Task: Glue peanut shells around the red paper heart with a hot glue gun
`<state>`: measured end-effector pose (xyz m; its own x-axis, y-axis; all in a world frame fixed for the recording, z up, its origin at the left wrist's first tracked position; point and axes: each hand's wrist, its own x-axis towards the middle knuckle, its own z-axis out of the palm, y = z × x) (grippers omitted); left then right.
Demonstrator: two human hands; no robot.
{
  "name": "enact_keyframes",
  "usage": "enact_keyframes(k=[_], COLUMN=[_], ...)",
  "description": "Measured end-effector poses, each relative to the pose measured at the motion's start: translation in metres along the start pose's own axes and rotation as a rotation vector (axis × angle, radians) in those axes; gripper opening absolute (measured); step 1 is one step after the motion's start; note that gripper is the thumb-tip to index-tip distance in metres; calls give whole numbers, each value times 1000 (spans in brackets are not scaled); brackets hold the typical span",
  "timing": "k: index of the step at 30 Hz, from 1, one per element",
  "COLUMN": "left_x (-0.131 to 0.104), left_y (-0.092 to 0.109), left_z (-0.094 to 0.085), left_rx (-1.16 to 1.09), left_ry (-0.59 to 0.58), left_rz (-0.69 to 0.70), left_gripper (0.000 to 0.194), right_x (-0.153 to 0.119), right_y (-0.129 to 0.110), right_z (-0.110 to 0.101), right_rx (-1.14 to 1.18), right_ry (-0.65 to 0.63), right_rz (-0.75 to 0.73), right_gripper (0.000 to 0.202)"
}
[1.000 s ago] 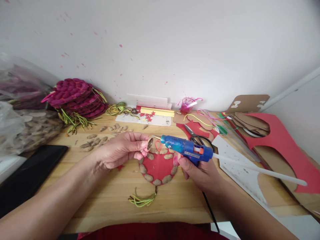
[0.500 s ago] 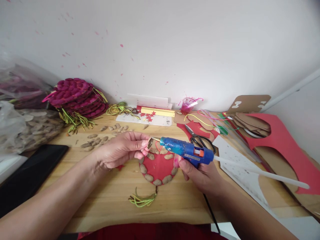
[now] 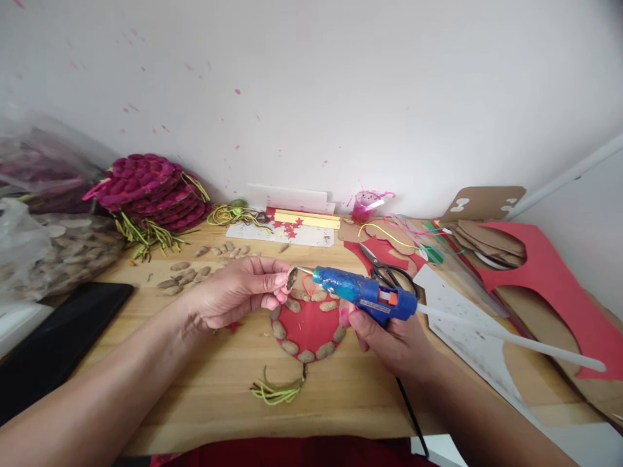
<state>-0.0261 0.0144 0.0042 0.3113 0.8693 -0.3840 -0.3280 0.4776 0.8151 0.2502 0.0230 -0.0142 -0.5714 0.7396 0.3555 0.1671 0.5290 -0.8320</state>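
Note:
Pinched between the thumb and fingers of my left hand (image 3: 246, 290) is a peanut shell (image 3: 292, 279), its hollow side showing. My right hand (image 3: 389, 340) grips a blue glue gun (image 3: 343, 285), whose metal nozzle tip is at the shell's upper edge. A long white glue stick (image 3: 516, 336) sticks out of the gun's back. Beneath both hands lies a red disc (image 3: 306, 327) with peanut shells ringed along its rim. A green and brown yarn tassel (image 3: 277, 391) hangs from its near edge.
Loose peanut shells (image 3: 185, 275) lie beyond my left wrist, beside a plastic bag of shells (image 3: 78, 250). Purple shell-covered discs (image 3: 156, 191) are stacked behind. Scissors (image 3: 387, 267), a pink-stained cup (image 3: 366, 204), and red sheet scraps (image 3: 545, 259) are right. A black flat object (image 3: 63, 337) lies left.
Almost nothing differs. The glue gun has shifted very slightly to the right, its nozzle still at the shell in my left hand.

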Motion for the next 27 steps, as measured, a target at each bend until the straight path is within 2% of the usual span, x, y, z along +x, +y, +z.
enact_keyframes(k=[20, 27], left_x=[1, 0], left_y=[-1, 0], left_z=[-2, -1], left_rx=[8, 3], left_ry=[-3, 7], left_rz=[19, 19], left_gripper=[33, 37], right_x=[-2, -2], right_y=[0, 2], right_z=[1, 0], right_rx=[27, 25], right_ry=[21, 21], right_rz=[44, 53], right_gripper=[26, 22])
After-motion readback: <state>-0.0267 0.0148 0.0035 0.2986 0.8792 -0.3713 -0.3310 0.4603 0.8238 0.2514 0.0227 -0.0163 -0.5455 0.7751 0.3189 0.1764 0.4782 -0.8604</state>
